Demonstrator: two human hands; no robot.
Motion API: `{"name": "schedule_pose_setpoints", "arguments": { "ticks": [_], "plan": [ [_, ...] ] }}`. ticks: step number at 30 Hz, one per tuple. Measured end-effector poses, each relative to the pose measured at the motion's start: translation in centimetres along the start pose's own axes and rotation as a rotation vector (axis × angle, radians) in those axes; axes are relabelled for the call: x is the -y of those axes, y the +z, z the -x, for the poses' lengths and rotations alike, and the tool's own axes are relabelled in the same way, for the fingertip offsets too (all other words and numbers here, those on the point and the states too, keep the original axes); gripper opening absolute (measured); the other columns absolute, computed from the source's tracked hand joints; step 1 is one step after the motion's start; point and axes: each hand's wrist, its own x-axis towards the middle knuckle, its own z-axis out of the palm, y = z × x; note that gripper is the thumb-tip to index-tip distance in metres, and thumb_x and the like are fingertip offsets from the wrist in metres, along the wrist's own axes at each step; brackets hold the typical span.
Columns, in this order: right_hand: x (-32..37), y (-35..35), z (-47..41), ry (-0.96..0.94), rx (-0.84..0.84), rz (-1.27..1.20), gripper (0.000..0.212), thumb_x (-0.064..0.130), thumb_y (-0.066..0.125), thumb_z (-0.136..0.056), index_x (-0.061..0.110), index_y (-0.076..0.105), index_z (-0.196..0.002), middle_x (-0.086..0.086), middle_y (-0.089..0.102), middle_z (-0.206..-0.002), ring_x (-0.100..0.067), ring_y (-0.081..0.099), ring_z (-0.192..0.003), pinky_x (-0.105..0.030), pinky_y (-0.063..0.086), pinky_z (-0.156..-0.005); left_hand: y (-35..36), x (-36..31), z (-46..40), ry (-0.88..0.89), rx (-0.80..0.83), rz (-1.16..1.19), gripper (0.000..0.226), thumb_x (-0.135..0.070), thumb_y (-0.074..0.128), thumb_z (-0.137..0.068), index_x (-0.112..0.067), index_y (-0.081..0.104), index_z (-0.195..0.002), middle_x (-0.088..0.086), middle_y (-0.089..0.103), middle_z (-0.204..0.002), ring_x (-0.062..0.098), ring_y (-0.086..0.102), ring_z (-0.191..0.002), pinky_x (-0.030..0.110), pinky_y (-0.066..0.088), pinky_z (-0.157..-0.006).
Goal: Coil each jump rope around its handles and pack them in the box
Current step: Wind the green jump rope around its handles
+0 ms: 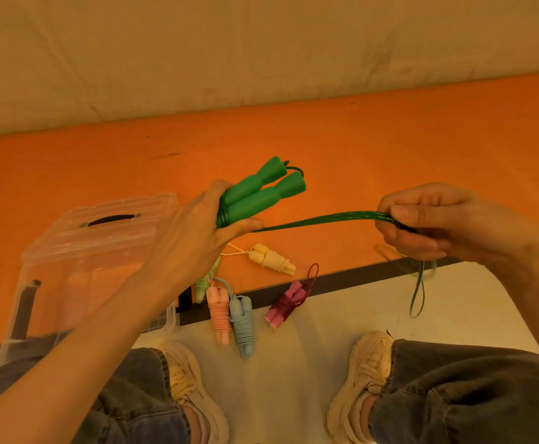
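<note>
Where arm crosses, box [79, 251] blurs.

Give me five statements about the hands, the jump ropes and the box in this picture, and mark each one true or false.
1. The left hand holds both green handles together. True.
2. The right hand is empty. False: its fingers pinch the green rope.
3. The clear box has its lid on. True.
4. The pale yellow rope lies inside the box. False: it lies on the orange surface.
5. The blue rope lies uncoiled. False: it is wound around its handles.
</note>
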Motion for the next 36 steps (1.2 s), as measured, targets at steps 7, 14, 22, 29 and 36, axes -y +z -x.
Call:
{"name": "schedule_pose_setpoints", "arguments": {
  "ticks": [7,14,22,29,36],
  "plan": [
    [0.1,0.4,-0.5,-0.033,0.022,-0.081,0.027,0.035,0.061,-0.091,0.009,0.063,-0.083,0.003,0.044,-0.052,-0.011,0.023,-0.041,-0.018,0.026,-0.040,2.1,-0.4,1.1,0.170,0.082,-0.325,0.096,-0.094,0.017,-0.064,-0.023,0.051,-0.118,-0.004,0.055,-0.083,0.023,0.055,-0.073,0.036,0.046,-0.059],
    [0.7,1.1,-0.6,0.035,-0.038,0.091,0.030,0.037,0.054,-0.091,0.011,0.067,-0.083,-0.001,0.046,-0.055,-0.011,0.036,-0.047,-0.018,0.035,-0.049,3.8,-0.8,1.8,0.219,0.049,-0.447,0.075,-0.073,0.017,-0.079,-0.017,0.059,-0.106,0.003,0.056,-0.074,0.022,0.056,-0.057,0.025,0.022,-0.046],
    [1.4,0.1,0.4,-0.098,-0.455,0.509,0.052,0.037,0.082,-0.062,0.028,0.066,-0.111,-0.008,0.071,-0.082,-0.024,0.067,-0.077,-0.030,0.051,-0.073,3.2,0.3,1.5,0.245,0.037,-0.429,0.073,-0.075,0.023,-0.082,-0.017,0.057,-0.109,0.004,0.057,-0.076,0.022,0.057,-0.059,0.024,0.023,-0.041],
    [1.7,0.6,0.4,-0.183,-0.559,0.484,0.019,0.027,0.064,-0.078,0.025,0.076,-0.093,-0.004,0.071,-0.076,-0.029,0.038,-0.052,-0.025,0.025,-0.045,3.2,0.5,1.3,0.258,0.059,-0.441,0.072,-0.074,0.024,-0.081,-0.016,0.058,-0.108,0.003,0.056,-0.073,0.023,0.056,-0.058,0.032,0.046,-0.047],
    [1.2,0.7,-2.0,-0.312,-0.815,0.611,0.023,0.007,0.071,-0.081,0.014,0.070,-0.103,0.024,0.071,-0.076,0.003,0.067,-0.083,-0.010,0.047,-0.077,2.9,-0.4,1.7,0.351,0.086,-0.384,0.088,-0.081,0.004,-0.071,-0.023,0.051,-0.119,-0.003,0.056,-0.083,0.017,0.056,-0.066,0.027,0.034,-0.046]
  ]
}}
